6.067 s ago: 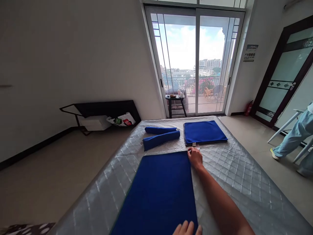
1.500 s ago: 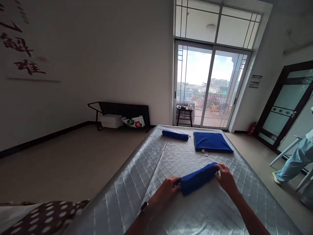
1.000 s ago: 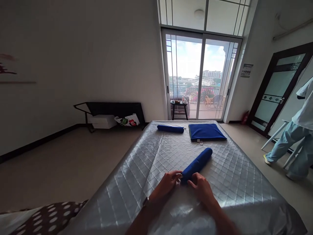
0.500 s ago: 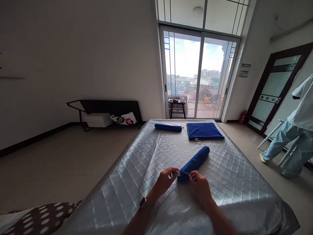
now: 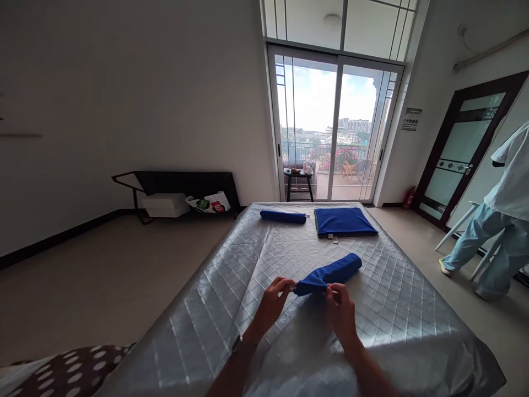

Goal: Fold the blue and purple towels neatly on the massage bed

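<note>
A rolled blue cloth (image 5: 339,269) lies slantwise on the silver quilted mattress (image 5: 397,286), its near end pulled partly loose and spread. My left hand (image 5: 273,300) is closed, pinching the left corner of that loose end near a small white tag. My right hand (image 5: 341,309) is closed too, its fingertips pinching the edge at the right. Farther off, a second rolled blue cloth (image 5: 283,216) lies crosswise. To its right a stack of flat blue cloths (image 5: 345,221) has white tags at its front edge.
A brown polka-dot cloth (image 5: 78,364) shows at the lower left. Against the wall is a black folded frame (image 5: 185,184) with a white box (image 5: 165,204) and a printed bag. At the right, a person (image 5: 500,215) stands by a white-legged stool. A black stool (image 5: 300,182) stands by the sliding door.
The flat blue cloth seen earliest is gone from view. Both hands went from the roll's two ends to its near end, which has since been spread and lifted slightly between them.
</note>
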The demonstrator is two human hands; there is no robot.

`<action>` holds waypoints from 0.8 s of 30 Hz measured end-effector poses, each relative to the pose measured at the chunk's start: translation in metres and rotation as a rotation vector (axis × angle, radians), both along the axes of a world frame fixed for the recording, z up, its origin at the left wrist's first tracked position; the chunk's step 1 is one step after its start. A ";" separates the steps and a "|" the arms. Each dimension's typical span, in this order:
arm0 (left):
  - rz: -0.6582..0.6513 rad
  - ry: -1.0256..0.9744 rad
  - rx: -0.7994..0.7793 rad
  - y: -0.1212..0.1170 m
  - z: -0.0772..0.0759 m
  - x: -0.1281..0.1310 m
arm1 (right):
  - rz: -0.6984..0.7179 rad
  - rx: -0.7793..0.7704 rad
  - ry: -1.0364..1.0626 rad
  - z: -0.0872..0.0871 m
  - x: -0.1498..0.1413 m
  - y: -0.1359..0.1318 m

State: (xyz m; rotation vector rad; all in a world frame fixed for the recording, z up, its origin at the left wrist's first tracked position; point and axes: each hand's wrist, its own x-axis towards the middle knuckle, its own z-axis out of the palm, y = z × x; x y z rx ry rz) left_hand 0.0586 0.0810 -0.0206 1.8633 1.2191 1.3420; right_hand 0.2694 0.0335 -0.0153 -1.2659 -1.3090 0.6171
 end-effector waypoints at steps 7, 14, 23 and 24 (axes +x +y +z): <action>0.229 -0.133 0.012 0.008 0.000 -0.021 | -0.175 0.056 0.042 0.023 0.020 -0.005; 0.276 -0.271 0.012 0.008 0.008 -0.036 | -0.419 0.230 0.037 0.081 0.081 -0.020; 0.493 -0.307 0.116 -0.001 0.036 -0.049 | -0.780 0.380 -0.293 0.169 0.171 -0.050; 0.575 -0.241 0.187 -0.005 0.043 -0.054 | -0.798 0.371 -0.328 0.179 0.180 -0.054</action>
